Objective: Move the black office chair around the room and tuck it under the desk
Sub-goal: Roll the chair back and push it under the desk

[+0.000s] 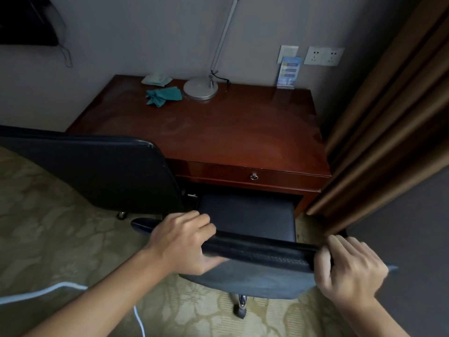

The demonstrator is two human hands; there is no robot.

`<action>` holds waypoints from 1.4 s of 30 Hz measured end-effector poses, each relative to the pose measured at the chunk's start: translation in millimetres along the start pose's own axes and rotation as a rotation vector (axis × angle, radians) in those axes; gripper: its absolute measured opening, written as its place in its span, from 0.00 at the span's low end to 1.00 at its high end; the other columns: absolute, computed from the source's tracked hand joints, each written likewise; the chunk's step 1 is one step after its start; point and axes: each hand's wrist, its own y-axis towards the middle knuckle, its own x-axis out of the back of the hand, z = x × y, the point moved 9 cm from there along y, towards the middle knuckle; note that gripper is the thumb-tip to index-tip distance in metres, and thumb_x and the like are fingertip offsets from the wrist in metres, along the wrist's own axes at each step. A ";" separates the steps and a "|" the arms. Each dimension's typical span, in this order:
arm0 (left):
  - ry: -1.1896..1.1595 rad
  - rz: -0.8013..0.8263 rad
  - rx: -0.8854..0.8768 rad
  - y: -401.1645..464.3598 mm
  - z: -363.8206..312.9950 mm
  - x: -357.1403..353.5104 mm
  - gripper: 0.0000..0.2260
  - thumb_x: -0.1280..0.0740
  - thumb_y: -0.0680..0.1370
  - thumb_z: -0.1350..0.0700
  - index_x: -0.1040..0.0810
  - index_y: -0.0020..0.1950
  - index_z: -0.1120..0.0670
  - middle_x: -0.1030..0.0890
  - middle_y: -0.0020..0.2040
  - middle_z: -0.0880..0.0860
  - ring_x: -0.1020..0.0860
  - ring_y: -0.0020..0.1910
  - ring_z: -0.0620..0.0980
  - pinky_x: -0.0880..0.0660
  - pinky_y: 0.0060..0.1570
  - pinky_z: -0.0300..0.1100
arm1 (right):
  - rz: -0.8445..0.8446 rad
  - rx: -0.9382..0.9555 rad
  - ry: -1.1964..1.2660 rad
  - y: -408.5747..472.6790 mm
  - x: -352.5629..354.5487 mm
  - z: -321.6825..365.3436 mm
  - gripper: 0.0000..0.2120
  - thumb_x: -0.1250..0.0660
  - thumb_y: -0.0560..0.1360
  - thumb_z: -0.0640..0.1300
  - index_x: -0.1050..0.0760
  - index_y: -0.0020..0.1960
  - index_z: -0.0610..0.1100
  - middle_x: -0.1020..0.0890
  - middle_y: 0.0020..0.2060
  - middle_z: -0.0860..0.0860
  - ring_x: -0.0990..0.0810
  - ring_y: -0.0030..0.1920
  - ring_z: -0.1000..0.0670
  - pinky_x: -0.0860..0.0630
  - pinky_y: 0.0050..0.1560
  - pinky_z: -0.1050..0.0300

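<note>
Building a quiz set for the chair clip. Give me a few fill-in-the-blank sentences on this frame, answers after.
1. Both hands, left hand and right hand, grip the top edge of the black chair's ____.
2. The seat sits partly under the desk's ____.
3. A crumpled ____ cloth lies on the desk beside the lamp base.
4. A second black chair stands to the ____ of the held one.

Answers: backrest; drawer; green; left

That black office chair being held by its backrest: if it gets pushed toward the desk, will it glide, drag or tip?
The black office chair will probably roll rather than drag: a caster shows beneath it. The patterned carpet may slow it slightly. Both hands, left hand and right hand, grip the backrest's top edge, so a hard shove up there could tilt it forward.
</note>
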 end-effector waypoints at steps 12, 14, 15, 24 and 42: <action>0.023 0.025 -0.010 48.3 49.8 -19.4 0.25 0.29 0.66 0.29 0.18 0.36 0.52 0.24 0.32 0.47 0.23 0.32 0.50 0.26 0.27 0.42 | -0.027 -0.020 -0.053 39.1 -46.3 -5.8 0.15 0.43 0.72 0.41 0.38 0.27 0.45 0.32 0.22 0.49 0.34 0.23 0.46 0.44 0.28 0.56; 0.031 0.031 -0.008 66.0 59.3 -18.9 0.26 0.32 0.65 0.28 0.18 0.38 0.51 0.24 0.32 0.46 0.23 0.33 0.49 0.26 0.28 0.41 | -0.013 -0.043 -0.061 54.6 -55.6 -10.7 0.14 0.43 0.71 0.40 0.37 0.27 0.44 0.32 0.21 0.49 0.33 0.23 0.46 0.42 0.27 0.56; 0.033 0.034 -0.003 71.2 64.6 -19.8 0.27 0.33 0.65 0.27 0.18 0.38 0.51 0.24 0.32 0.46 0.23 0.33 0.49 0.26 0.28 0.42 | -0.017 -0.048 -0.061 60.0 -59.2 -11.7 0.14 0.43 0.71 0.40 0.38 0.26 0.44 0.32 0.21 0.48 0.33 0.23 0.46 0.41 0.26 0.55; 0.048 0.013 -0.032 79.2 71.8 -24.1 0.27 0.32 0.65 0.28 0.18 0.37 0.53 0.25 0.31 0.47 0.24 0.31 0.49 0.28 0.26 0.40 | -0.059 -0.040 -0.076 66.6 -67.1 -15.3 0.15 0.43 0.70 0.40 0.40 0.26 0.45 0.34 0.20 0.50 0.37 0.22 0.48 0.47 0.28 0.58; 0.103 0.010 0.115 68.5 19.3 -30.4 0.25 0.25 0.61 0.32 0.20 0.32 0.54 0.23 0.29 0.49 0.22 0.30 0.51 0.27 0.25 0.41 | 0.067 -0.058 -0.046 71.2 -67.0 -53.2 0.12 0.46 0.71 0.41 0.40 0.28 0.45 0.33 0.22 0.48 0.33 0.24 0.44 0.44 0.29 0.57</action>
